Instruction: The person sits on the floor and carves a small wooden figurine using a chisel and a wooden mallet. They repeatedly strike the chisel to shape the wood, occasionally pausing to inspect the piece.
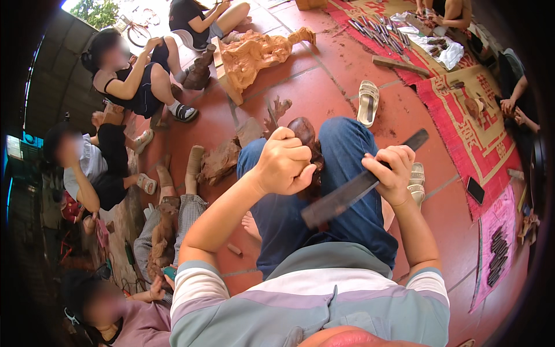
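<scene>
For steady work, the glossy dark-brown carved wooden piece [303, 130] should stay snug between the knees of the blue denim jeans [348, 141], at the lap's far edge. The left hand [286, 162] is clenched against it, any tool inside hidden; the right hand [396, 175] grasps a long flat dark bar [347, 198], best kept clear of the left knuckles.

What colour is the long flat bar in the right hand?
The long flat bar is dark grey; the head view shows it best.

dark carving [303, 130]: partly hidden behind left hand [285, 163] | fist's inside: hidden | top-edge person [196, 26]: head cut off
</scene>
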Motion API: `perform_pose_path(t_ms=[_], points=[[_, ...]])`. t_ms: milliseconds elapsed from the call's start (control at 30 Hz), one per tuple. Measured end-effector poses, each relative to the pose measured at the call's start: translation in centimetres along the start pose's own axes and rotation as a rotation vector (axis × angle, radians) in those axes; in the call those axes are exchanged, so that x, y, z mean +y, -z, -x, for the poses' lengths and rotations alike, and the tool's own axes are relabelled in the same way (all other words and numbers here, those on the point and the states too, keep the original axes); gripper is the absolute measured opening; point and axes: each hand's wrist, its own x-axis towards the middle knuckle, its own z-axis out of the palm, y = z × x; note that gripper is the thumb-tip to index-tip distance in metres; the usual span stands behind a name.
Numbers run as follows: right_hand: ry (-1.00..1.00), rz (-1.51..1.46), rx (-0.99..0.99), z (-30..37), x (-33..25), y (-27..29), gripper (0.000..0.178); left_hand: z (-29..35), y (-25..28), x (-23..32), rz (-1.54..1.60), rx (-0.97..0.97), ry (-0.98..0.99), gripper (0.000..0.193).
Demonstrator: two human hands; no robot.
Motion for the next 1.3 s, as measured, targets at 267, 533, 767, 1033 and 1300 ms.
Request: perform_pose_path(t_ms=[267,533,767,1033,1300], points=[[0.003,-0.089,-0.04,0.4,-0.4,0.3,0.03,-0.9,-0.2,3.0,0.118,0.053,0.007,0.019],[0.043,-0.171,-0.024,0.0,-0.7,0.3,0.03,-0.5,-1.4,2.0,0.066,-0.046,-0.018,0.02],[0.047,0.023,-0.048,0.2,0.6,0.1,0.031,0.0,-1.7,1.6,0.036,-0.007,-0.044,0.02],[-0.016,0.02,-0.07,-0.2,-0.3,0.2,0.026,0.2,0.3,0.3,0.045,-0.151,-0.092,0.015],[0.001,-0.099,-0.078,0.0,-0.8,0.5,0.026,0.7,-0.6,2.4,0.108,-0.052,-0.036,0.017]])
